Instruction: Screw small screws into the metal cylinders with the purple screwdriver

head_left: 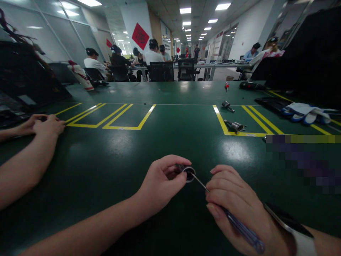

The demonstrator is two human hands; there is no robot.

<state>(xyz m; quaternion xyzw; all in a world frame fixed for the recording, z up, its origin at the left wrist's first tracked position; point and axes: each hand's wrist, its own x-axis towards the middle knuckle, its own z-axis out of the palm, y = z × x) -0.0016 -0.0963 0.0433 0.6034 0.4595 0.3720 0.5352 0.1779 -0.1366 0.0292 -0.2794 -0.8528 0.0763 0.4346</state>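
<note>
Screwdriver (243, 228) held with its tip in the mouth of a cup-shaped metal part (189, 175).
The purple handle is wrapped by the curled right hand (236, 195); beyond it, the part is pinched between thumb and fingers of the left hand (162, 181) over the green tabletop (160, 142). It is judged rigid, light and prone to roll, best gripped around its outer wall, clear of the blade. Farther off, a similar metal piece (236, 126) is enclosed by yellow tape (219, 118).

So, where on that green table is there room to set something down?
The green table looks bare between the left tape outline and right tape outline. It's crowded farther right, with metal parts and gloves, and nearer, where the left hand holds a metal piece and the right hand a screwdriver.
</note>
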